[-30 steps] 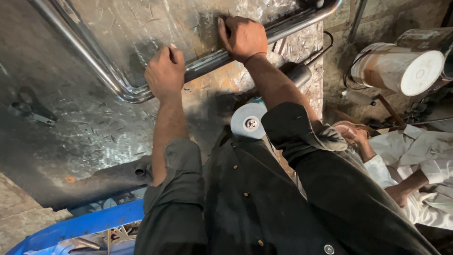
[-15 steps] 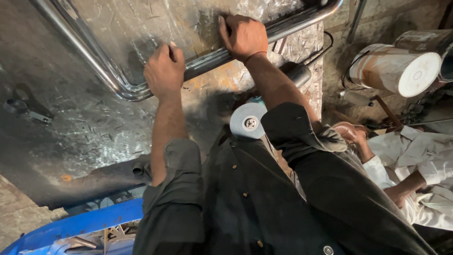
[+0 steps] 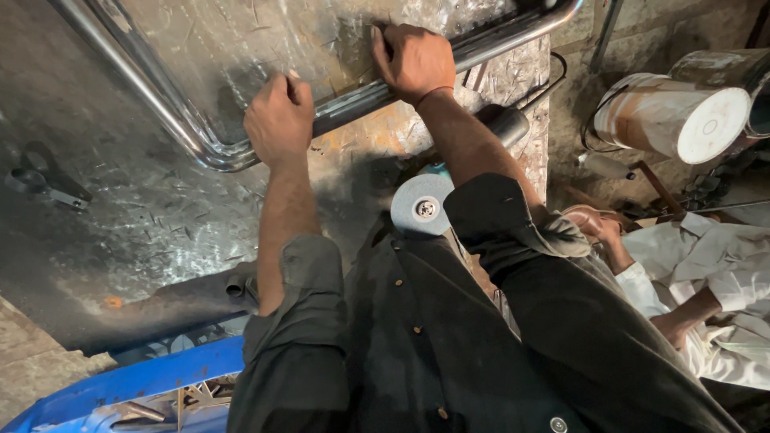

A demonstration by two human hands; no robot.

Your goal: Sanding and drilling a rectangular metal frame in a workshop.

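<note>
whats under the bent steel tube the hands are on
A scratched metal sheet lies under the bent steel tube. Left hand and right hand cover the parts they grip.

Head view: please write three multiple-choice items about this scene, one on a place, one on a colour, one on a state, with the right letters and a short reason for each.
1. Where does the grinder disc lie?
A. between the person's forearms, near the chest
B. on top of the bucket
C. in the blue bin

2. What colour is the bin at the lower left?
A. red
B. blue
C. yellow

3. How are the hands set on the bent tube?
A. both grip it
B. only the left grips it
C. neither touches it

Answers:
1 A, the grey disc shows between the two sleeves, below the tube.
2 B, its rim is plainly blue.
3 A, the left hand and the right hand each have fingers closed on the shiny tube on the metal sheet.
</note>
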